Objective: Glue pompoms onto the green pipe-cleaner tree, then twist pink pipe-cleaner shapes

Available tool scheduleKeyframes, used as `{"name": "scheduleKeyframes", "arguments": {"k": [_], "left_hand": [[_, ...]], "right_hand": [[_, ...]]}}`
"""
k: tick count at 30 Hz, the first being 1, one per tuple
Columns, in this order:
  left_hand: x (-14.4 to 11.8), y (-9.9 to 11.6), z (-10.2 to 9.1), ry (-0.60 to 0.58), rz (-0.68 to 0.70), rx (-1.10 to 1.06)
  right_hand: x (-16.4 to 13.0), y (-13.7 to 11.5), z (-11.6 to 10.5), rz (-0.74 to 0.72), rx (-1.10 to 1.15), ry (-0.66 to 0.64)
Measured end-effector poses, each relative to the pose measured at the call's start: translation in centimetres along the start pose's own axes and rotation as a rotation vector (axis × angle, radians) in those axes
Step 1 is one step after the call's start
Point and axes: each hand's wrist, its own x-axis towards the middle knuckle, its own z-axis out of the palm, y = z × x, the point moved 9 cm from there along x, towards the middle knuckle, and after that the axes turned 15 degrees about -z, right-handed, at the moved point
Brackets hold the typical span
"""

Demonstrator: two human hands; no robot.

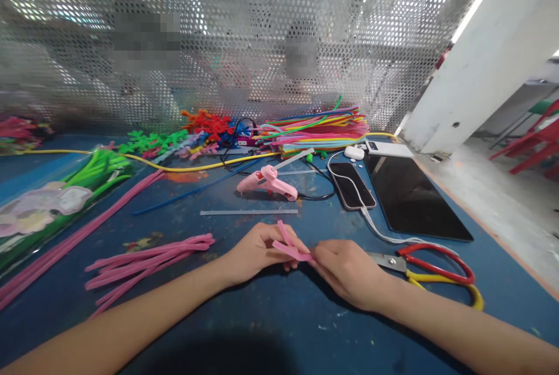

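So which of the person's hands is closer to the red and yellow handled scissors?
The right hand. The red and yellow handled scissors lie on the table just beyond it, blades pointing at it. The left hand sits on its far side.

Both hands meet near the middle of the blue counter (pixel 279 328). The left hand (pixel 255 253) and right hand (pixel 349 270) pinch a short pink pipe cleaner (pixel 290 247) between their fingertips. Left of them lies a loose bunch of pink stems (pixel 148 261). Scissors (pixel 437 270) lie just right of the right hand. Farther off sit a pink glue gun (pixel 268 181), a phone (pixel 351 186) and a tablet (pixel 414 200)
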Motion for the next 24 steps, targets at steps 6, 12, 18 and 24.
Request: {"name": "scheduleKeyframes", "arguments": {"k": [6, 12, 18, 24], "left_hand": [[-1.3, 0.6, 1.4, 0.045, 0.125, 0.308], [-1.5, 0.9, 3.7, 0.155, 0.177, 0.715], [-1.7, -0.2, 5.4, 0.064, 0.297, 1.121], [-1.5, 0.4, 4.2, 0.174, 0.321, 1.091]], "right_hand": [[-0.3, -0.4, -0.4, -0.056, 0.013, 0.047], [-0.2, -2.6, 0.4, -0.213, 0.038, 0.057], [0.0, -3.6, 2.2, -0.219, 0.061, -0.065], [0.3, -2.6, 2.0, -0.013, 0.195, -0.119]]}}
